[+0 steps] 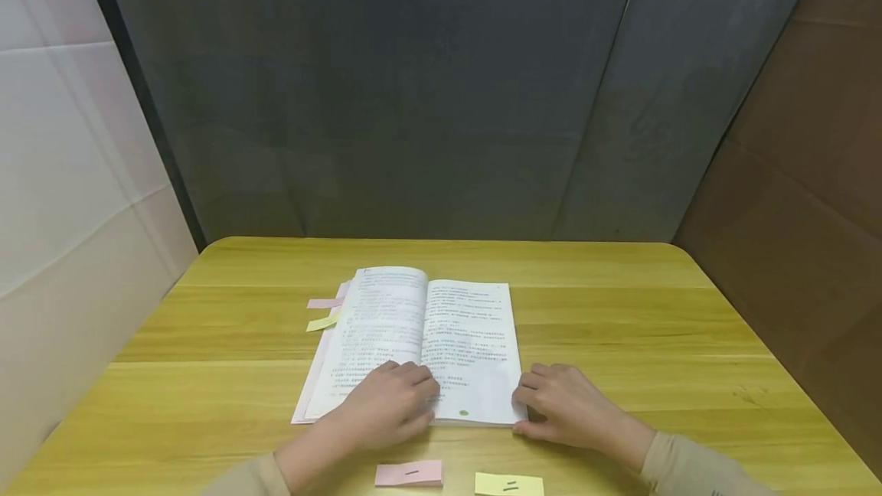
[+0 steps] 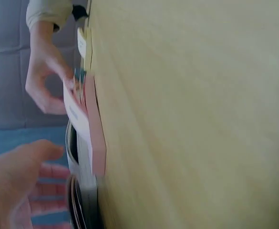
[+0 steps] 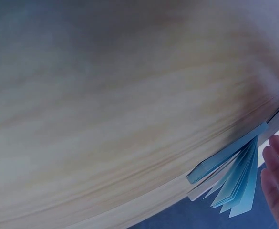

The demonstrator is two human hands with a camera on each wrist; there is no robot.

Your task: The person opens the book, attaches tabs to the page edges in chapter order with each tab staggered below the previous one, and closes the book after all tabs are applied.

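An open book (image 1: 468, 343) with printed pages lies on the table, pink and yellow tabs jutting from its left side. Across the lower part of the left page and the fold rests my left hand (image 1: 394, 403); its thumb and spread fingers show in the left wrist view. At the lower right corner of the right page is my right hand (image 1: 561, 404), thumb below the corner and fingers at the side edge, holding the book there. How many pages lie between them is hidden. Below the book sit a pink sticky-note pad (image 1: 409, 473) and a yellow sticky-note pad (image 1: 509, 484), each with dark strokes.
The wooden table (image 1: 620, 305) reaches back to a dark grey partition (image 1: 413, 98). A white cloth wall (image 1: 76, 159) stands at the left and a brown one (image 1: 799, 174) at the right. In the right wrist view, loose sheets fan out from a note pad (image 3: 237, 176).
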